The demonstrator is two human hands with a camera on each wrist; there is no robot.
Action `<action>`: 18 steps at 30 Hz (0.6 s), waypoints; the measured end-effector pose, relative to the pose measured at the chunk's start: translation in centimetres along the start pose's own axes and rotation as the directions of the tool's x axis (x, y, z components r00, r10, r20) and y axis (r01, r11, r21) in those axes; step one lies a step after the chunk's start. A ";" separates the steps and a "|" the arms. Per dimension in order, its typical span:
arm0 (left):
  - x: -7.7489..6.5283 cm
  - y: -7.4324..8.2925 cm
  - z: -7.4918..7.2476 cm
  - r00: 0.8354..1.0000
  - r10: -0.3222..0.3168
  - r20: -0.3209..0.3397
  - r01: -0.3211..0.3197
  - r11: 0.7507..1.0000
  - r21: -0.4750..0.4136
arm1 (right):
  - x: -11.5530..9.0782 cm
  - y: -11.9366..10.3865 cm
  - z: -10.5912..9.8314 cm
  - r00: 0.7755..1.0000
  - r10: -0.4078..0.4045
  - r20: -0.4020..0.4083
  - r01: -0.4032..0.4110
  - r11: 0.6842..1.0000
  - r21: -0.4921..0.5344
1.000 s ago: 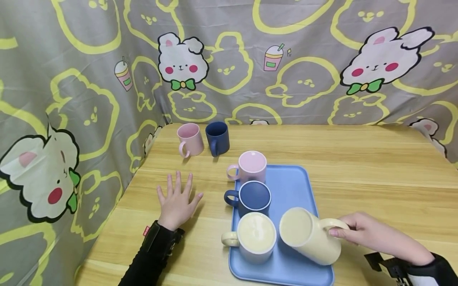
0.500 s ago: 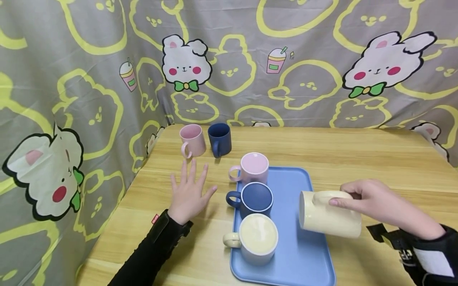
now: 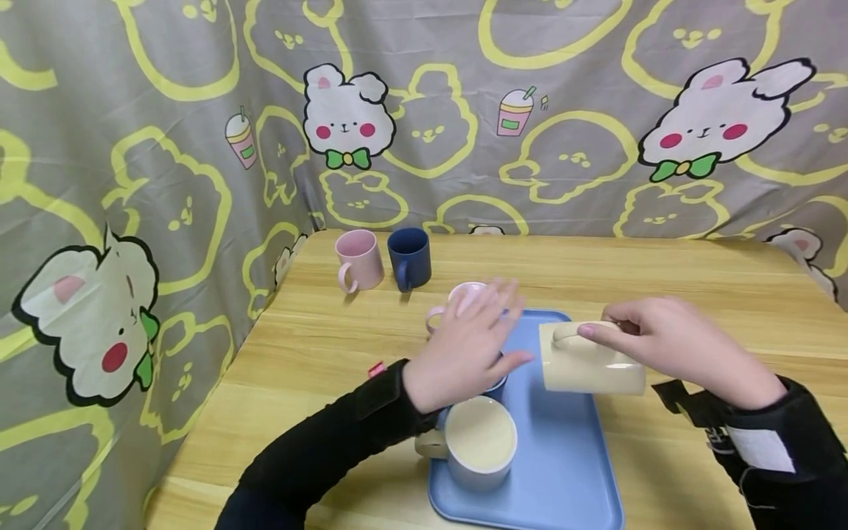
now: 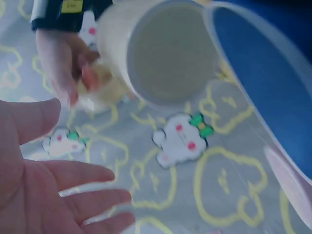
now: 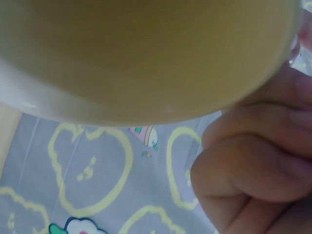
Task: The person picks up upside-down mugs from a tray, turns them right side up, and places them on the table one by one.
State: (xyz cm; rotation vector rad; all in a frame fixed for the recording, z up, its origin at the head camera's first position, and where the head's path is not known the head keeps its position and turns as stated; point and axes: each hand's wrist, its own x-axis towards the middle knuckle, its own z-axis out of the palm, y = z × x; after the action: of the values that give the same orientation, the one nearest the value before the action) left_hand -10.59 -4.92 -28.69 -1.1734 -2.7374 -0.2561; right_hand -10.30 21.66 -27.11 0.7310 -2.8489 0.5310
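My right hand (image 3: 682, 350) grips the handle of a cream mug (image 3: 589, 368), which lies sideways in the air over the right part of the blue tray (image 3: 563, 464). Its base points left, facing the left palm in the left wrist view; its open mouth (image 5: 146, 73) fills the top of the right wrist view. My left hand (image 3: 464, 353), fingers spread and holding nothing, hovers over the tray's left side. It partly covers a pink mug (image 3: 433, 319) and a blue mug (image 3: 495, 388). A second cream mug (image 3: 480, 442) stands nearer the front of the tray, handle leftward.
At the back left of the wooden table (image 3: 298, 353) stand another pink mug (image 3: 363, 259) and another dark blue mug (image 3: 412, 258), side by side. A patterned grey curtain (image 3: 437, 88) hangs behind the table and along its left side.
The cream mug has been raised and turned from a tilted pose to lying sideways. My left hand has swung right from the bare tabletop to over the mugs on the tray.
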 end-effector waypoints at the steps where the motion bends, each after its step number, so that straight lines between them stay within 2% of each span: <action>1: 0.6 0.4 0.0 0.999 0.044 0.002 -0.044 0.999 -0.012 | 0.1 -0.3 0.1 1.000 -0.003 0.006 0.003 1.000 -0.001; 3: 1.6 1.0 -0.1 0.993 0.120 0.022 -0.118 0.990 -0.074 | 0.3 -0.8 0.2 1.000 -0.010 0.010 0.010 1.000 -0.001; 6: 2.9 1.5 -0.2 0.983 0.167 0.076 -0.142 0.955 -0.261 | 0.6 -1.2 0.5 1.000 -0.028 0.005 0.028 1.000 0.013; 9: 4.1 1.7 -0.3 0.981 0.140 0.138 -0.057 0.873 -0.484 | 0.7 -1.4 0.6 0.999 -0.041 -0.006 0.042 0.999 0.024; 13: 5.0 1.8 -0.7 0.985 0.055 0.166 0.060 0.788 -0.612 | 0.8 -1.5 0.5 0.999 -0.050 -0.007 0.051 0.998 0.028; 15: 5.4 1.8 -0.8 0.983 0.011 0.183 0.109 0.769 -0.630 | 0.8 -1.5 0.6 0.998 -0.062 -0.012 0.062 0.997 0.034; 18: 6.0 2.0 -0.9 0.979 -0.028 0.201 0.150 0.765 -0.627 | 1.0 -1.5 1.0 0.993 -0.106 -0.054 0.108 0.994 0.031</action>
State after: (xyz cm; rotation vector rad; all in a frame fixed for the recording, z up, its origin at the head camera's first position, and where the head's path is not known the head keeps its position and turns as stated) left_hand -13.18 0.45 -26.39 -1.2380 -2.9568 -1.2461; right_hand -10.52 19.63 -27.35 0.8573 -2.7399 0.5749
